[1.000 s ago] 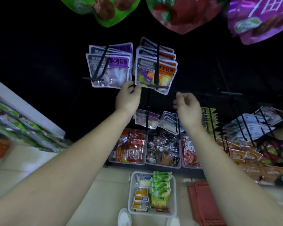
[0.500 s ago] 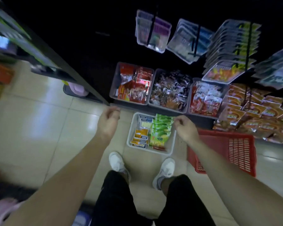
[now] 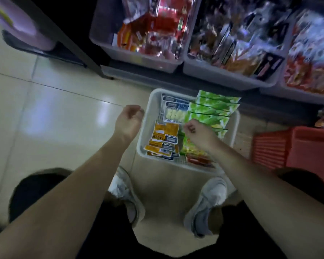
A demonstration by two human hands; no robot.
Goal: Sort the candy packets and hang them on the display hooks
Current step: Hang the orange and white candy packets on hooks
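Your left hand (image 3: 129, 118) hangs loosely curled and empty, just beside the tray (image 3: 145, 131). Your right hand (image 3: 196, 131) is curled low over the packets (image 3: 165, 135), grouped by colour for picking. Can't tell if it pinches one. No hooks in view.

A small shop, seen at the foot of a snack display. Three grey plastic bins (image 3: 138, 59) stand side by side low down, heaped with shiny sealed red snack packets (image 3: 157, 34). On the glossy cream floor tiles (image 3: 54, 118) sit a white plastic basket (image 3: 148, 116) of stacked orange candy packets (image 3: 165, 135) and green candy packets (image 3: 211, 109), and a red slotted plastic shopping basket (image 3: 288, 146)
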